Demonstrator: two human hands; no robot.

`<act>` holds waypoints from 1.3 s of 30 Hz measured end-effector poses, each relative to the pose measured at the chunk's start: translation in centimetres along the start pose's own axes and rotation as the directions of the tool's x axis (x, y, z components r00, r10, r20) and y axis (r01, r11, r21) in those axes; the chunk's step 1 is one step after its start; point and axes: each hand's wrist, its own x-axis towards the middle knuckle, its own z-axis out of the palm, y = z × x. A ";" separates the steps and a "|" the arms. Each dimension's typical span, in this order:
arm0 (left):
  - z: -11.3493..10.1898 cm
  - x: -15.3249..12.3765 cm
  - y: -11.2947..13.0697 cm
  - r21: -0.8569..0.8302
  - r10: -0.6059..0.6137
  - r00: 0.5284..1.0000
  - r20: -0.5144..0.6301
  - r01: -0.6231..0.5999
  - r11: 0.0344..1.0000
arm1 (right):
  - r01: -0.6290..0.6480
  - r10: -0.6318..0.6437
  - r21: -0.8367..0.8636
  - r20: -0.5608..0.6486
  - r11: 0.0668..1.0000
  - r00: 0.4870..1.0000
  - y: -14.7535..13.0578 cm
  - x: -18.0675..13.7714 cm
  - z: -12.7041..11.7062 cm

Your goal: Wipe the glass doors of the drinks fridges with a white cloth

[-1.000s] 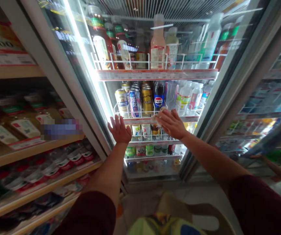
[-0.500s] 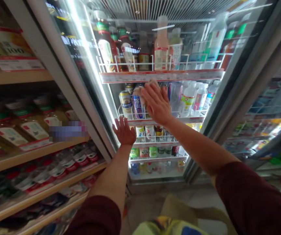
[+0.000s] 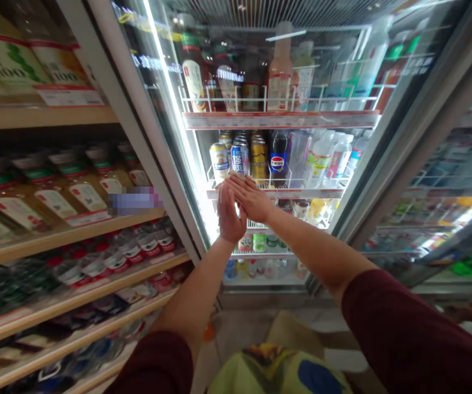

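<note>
My left hand point(image 3: 231, 216) is raised before the glass door of a lit drinks fridge, its fingers stretched upward and close together. Flat and slanting to the left, my right hand point(image 3: 252, 200) has its fingertips overlapping or meeting those of my left hand. A small pale patch shows at the right fingertips; I cannot tell whether it is a cloth or a reflection. Just behind the hands, inside the fridge, stand a blue and white can point(image 3: 240, 156), a gold can point(image 3: 259, 158) and a dark Pepsi bottle point(image 3: 278, 156).
Juice bottles point(image 3: 88, 194) line wooden shelves point(image 3: 75, 224) on the left. A fridge shelf rail point(image 3: 281, 119) runs above the hands, with a pink bottle point(image 3: 280, 71) behind its wire guard. Another glass-fronted fridge point(image 3: 437, 180) stands at the right. Tiled floor point(image 3: 236, 323) shows below.
My right hand has moved down and left across the door, from high in front of the cans to my left hand. My left hand has risen and its spread fingers have come together.
</note>
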 end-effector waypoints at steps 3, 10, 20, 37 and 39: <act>0.4 1.0 1.9 -0.041 0.088 0.992 0.085 -0.085 0.996 | -0.019 0.019 0.021 0.008 1.000 1.000 0.5 -0.7 -0.4; -0.1 1.2 1.0 -0.051 0.121 0.958 0.260 -0.111 0.992 | -0.136 0.130 -0.125 -0.056 0.983 0.990 6.8 -5.9 -6.9; -0.5 0.4 -1.5 0.044 -0.024 0.989 0.144 0.018 0.999 | -0.363 0.270 -0.323 -0.299 0.874 0.915 13.9 -13.3 -7.7; 0.0 3.0 -4.7 0.097 -0.197 0.978 -0.063 0.202 0.975 | -0.451 0.325 -0.389 -0.348 0.803 0.879 13.9 -14.2 -5.8; -0.5 6.2 -5.8 0.100 -0.184 0.979 -0.092 0.193 0.976 | -0.445 0.319 -0.394 -0.345 0.804 0.883 13.9 -14.2 -5.8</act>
